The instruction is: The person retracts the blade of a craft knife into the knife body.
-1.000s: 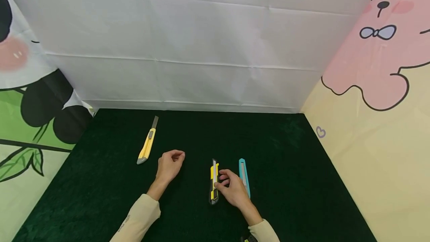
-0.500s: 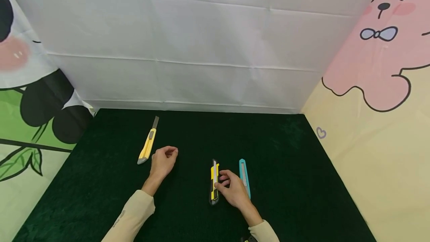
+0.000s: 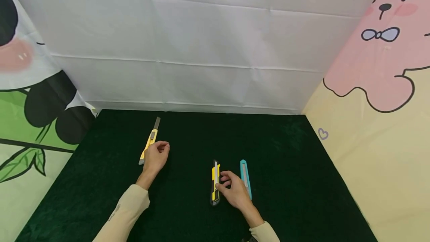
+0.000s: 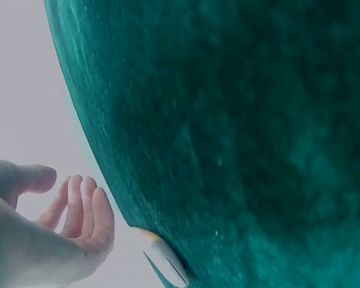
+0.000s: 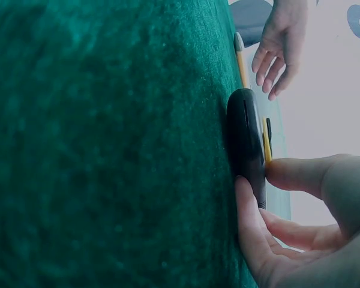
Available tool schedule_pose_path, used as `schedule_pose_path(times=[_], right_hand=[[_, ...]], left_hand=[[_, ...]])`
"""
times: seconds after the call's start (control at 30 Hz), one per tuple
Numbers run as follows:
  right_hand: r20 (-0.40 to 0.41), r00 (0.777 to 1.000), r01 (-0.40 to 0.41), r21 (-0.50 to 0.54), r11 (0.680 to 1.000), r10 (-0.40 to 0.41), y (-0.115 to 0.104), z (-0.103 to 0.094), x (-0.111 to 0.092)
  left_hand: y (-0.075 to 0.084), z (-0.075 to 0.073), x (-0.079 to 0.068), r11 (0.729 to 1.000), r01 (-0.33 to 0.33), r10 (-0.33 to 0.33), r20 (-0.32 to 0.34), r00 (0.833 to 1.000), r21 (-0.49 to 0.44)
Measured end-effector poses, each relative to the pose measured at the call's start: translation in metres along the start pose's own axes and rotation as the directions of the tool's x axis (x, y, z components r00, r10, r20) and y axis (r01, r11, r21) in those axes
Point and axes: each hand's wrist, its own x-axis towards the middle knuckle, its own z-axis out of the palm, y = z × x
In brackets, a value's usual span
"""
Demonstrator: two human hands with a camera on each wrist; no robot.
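My right hand (image 3: pixel 233 189) is at a black-and-yellow utility knife (image 3: pixel 215 188) that lies on the dark green cloth. In the right wrist view the thumb (image 5: pixel 282 174) presses its yellow side, and a fingertip bears on the edge of the black body (image 5: pixel 246 129). My left hand (image 3: pixel 155 156) holds nothing, its fingers loosely bent. It overlaps the lower handle of a yellow utility knife (image 3: pixel 151 137) in the head view; the knife has its blade out and pointing away. In the left wrist view, the grey end of a knife (image 4: pixel 165 261) lies beyond the left hand (image 4: pixel 54 234).
A turquoise utility knife (image 3: pixel 245 174) lies just right of my right hand, its lower end partly behind the hand. Green cloth (image 3: pixel 285 152) covers the table. A white sheet (image 3: pixel 201 47) stands at the back, with printed cartoon panels (image 3: pixel 376 77) on both sides.
My left hand has moved left and slightly away from me, from beside the yellow utility knife to over its lower handle. The right hand stays at the black-and-yellow knife.
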Motion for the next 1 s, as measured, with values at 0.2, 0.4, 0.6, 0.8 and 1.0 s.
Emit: schedule_pose_path(times=[0.2, 0.4, 0.6, 0.8, 1.0], right_hand=[[0.005, 1.0, -0.003, 0.011, 1.0, 0.003, -0.001, -0.001, -0.001], [0.012, 1.0, -0.006, 0.023, 1.0, 0.006, -0.002, -0.001, -0.001], [0.015, 1.0, -0.006, 0.026, 1.0, 0.006, -0.002, -0.003, -0.001], [0.023, 1.0, -0.003, 0.037, 0.999, 0.003, -0.002, -0.004, -0.003], [0.029, 0.999, -0.016, 0.044, 0.999, 0.015, -0.001, -0.004, -0.003]], left_hand=[[-0.004, -0.007, 0.007, 0.999, 0.029, -0.029, -0.044, 0.999, 0.013], [-0.01, -0.014, 0.014, 0.997, 0.077, -0.076, -0.076, 0.994, 0.013], [-0.017, -0.02, 0.019, 0.995, 0.097, -0.095, -0.102, 0.99, 0.007], [-0.024, -0.024, 0.024, 0.995, 0.103, -0.101, -0.126, 0.987, 0.007], [-0.028, -0.028, 0.028, 0.992, 0.125, -0.124, -0.146, 0.982, -0.001]])
